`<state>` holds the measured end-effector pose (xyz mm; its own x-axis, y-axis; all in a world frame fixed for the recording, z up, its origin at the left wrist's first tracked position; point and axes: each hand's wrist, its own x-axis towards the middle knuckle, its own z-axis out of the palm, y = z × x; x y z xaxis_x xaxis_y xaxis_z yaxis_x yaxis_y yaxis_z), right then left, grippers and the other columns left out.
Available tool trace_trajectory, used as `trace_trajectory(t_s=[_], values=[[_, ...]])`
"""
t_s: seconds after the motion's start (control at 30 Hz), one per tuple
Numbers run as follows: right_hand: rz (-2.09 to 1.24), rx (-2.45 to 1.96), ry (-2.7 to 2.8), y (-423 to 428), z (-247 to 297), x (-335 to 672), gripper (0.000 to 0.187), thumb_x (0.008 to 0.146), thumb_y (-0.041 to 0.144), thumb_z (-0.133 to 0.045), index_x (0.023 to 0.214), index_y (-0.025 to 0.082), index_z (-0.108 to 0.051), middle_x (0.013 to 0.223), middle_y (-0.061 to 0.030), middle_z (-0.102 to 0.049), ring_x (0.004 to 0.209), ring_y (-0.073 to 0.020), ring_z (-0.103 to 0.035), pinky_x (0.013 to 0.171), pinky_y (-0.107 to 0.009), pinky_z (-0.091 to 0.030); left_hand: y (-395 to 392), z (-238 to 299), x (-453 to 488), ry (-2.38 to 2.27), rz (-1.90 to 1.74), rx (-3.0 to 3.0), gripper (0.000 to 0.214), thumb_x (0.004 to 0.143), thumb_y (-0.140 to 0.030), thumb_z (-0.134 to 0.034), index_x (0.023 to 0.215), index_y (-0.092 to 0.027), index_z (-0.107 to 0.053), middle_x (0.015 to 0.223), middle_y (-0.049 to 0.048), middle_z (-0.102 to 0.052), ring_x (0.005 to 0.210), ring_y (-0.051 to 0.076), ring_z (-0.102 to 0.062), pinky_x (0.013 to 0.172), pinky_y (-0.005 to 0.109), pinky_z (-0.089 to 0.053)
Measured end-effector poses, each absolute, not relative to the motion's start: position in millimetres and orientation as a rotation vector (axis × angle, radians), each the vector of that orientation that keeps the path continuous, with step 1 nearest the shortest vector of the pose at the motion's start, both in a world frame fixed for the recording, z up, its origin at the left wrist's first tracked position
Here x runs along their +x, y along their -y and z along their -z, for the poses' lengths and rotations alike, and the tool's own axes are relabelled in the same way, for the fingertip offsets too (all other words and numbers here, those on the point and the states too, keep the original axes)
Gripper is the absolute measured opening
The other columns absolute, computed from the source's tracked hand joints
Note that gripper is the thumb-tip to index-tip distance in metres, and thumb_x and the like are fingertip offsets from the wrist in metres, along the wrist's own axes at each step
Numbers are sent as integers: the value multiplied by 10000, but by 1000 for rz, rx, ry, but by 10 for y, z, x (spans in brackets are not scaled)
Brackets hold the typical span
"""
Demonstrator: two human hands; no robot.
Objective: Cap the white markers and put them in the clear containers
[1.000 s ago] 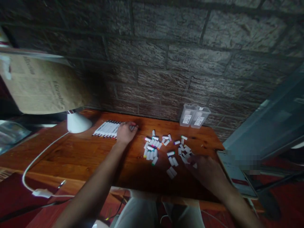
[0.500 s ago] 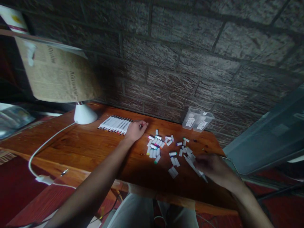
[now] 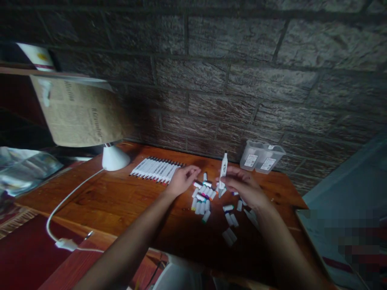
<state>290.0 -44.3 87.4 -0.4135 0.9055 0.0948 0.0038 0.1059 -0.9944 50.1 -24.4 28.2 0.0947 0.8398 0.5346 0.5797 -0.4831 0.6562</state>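
Dim room: dark grey brick wall [image 3: 211,80] behind a reddish wooden bench [image 3: 121,201]; white-footed lamp [image 3: 115,158] with a printed paper shade at the left; its white cable [image 3: 69,197] trails over the edge; red rug [image 3: 21,249] below.

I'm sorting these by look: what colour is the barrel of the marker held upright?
The marker has a white barrel with a dark tip, seen in the head view.

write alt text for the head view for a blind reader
The right hand holds a marker upright over a scatter of loose caps on a wooden table, while the left hand is beside them, next to a row of markers. A lamp stands at the left and two clear boxes at the back, against a brick wall.
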Motion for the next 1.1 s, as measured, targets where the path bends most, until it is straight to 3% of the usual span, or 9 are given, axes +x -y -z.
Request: trace_trajectory(t_s=[0.13, 0.2, 0.4, 0.53, 0.73, 0.9, 1.1], values=[[-1384, -936, 1530, 495, -779, 2968, 309, 731, 422, -782, 924, 193, -709, 861, -44, -741, 659, -121, -624, 563, -207, -458, 276, -281, 519, -1496, -1337, 2027, 492, 941, -490, -492, 560, -184, -550, 468, -28, -510, 495, 109, -488, 552, 239, -370], [-1309, -935, 1534, 513, -755, 2995, 277, 738, 400, -780, 902, 190, -703, 829, -32, -730, 669, -127, -627, 580, -214, -467, 289, -302, 551, -1461, -1337, 1977, 507, 932, -489, -510, 528, -183, -533, 441, -31, -489, 474, 105, -469, 540, 240, -361], [-621, -861, 1815, 530, -677, 2936, 182, 866, 271, -649, 1024, 231, -729, 857, -22, -695, 660, -121, -591, 642, -240, -482, 338, -423, 677, -1089, -1215, 1715, 414, 864, -498, -621, 656, -145, -683, 611, 14, -630, 563, 109, -511, 589, 242, -391], [-378, -791, 2102, 564, -620, 2887, 278, 937, 187, -539, 1119, 282, -727, 953, -31, -708, 792, -141, -646, 760, -248, -493, 347, -374, 709, -913, -1062, 1550, 420, 863, -523, -618, 834, -122, -739, 546, -23, -507, 509, 86, -382, 515, 233, -282], [-347, -822, 2199, 547, -541, 2845, 352, 960, 176, -500, 1223, 316, -689, 1048, -27, -711, 903, -151, -672, 825, -251, -507, 342, -304, 714, -778, -995, 1420, 367, 832, -475, -686, 747, -119, -664, 565, -34, -455, 527, 72, -379, 508, 218, -268], [-418, -713, 2194, 540, -536, 2821, 416, 957, 154, -465, 1303, 309, -635, 1160, -40, -700, 1004, -167, -672, 882, -286, -520, 359, -344, 706, -841, -1040, 1340, 372, 691, -391, -830, 938, -131, -733, 737, 20, -646, 600, 83, -503, 552, 203, -358], [-484, -856, 2139, 558, -553, 2828, 465, 975, 223, -441, 1435, 271, -493, 1204, -43, -710, 957, -169, -698, 808, -270, -541, 311, -357, 683, -937, -1068, 1378, 358, 710, -365, -800, 993, -151, -753, 867, 56, -739, 704, 130, -628, 675, 242, -471]])
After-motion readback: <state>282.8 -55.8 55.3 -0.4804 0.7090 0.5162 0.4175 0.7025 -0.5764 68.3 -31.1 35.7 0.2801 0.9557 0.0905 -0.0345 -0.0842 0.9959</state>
